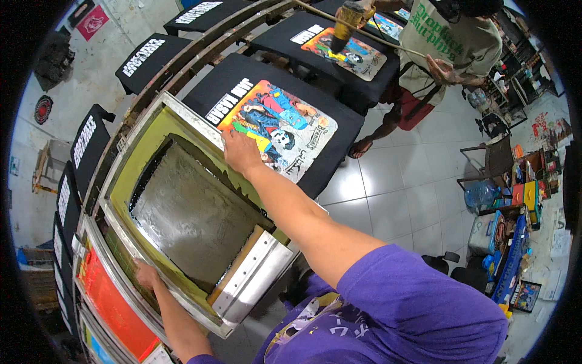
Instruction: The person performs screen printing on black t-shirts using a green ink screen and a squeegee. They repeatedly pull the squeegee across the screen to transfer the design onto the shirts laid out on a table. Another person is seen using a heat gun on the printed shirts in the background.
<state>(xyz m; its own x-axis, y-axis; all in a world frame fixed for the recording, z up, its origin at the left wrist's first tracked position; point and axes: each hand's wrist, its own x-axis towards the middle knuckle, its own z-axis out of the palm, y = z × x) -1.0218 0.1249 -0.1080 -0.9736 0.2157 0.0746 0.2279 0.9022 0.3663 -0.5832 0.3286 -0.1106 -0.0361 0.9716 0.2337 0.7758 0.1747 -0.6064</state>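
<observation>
Both my hands are on a screen printing frame [115, 176] with a pale metal rim and yellow-green mesh. Dark grey ink [188, 212] covers the middle of the mesh. My left hand [145, 274] is closed round the left rim. My right hand [240, 150] grips the right rim, its fingertips partly hidden. Across the frame's near end lies a silver metal bar with a row of holes and a tan edge, seemingly a squeegee [254, 279]. Right beside the frame, a black shirt [212, 82] with a colourful cartoon print [282, 124] lies flat on a platen.
Curved metal rails [182, 60] run behind the frame. Another frame with red ink [115, 303] adjoins it at left. More black shirts [148, 57] sit along the rails. At upper right a person [451, 45] holds a yellow-black heat gun [345, 27] over a printed shirt. A chair [491, 161] stands at right.
</observation>
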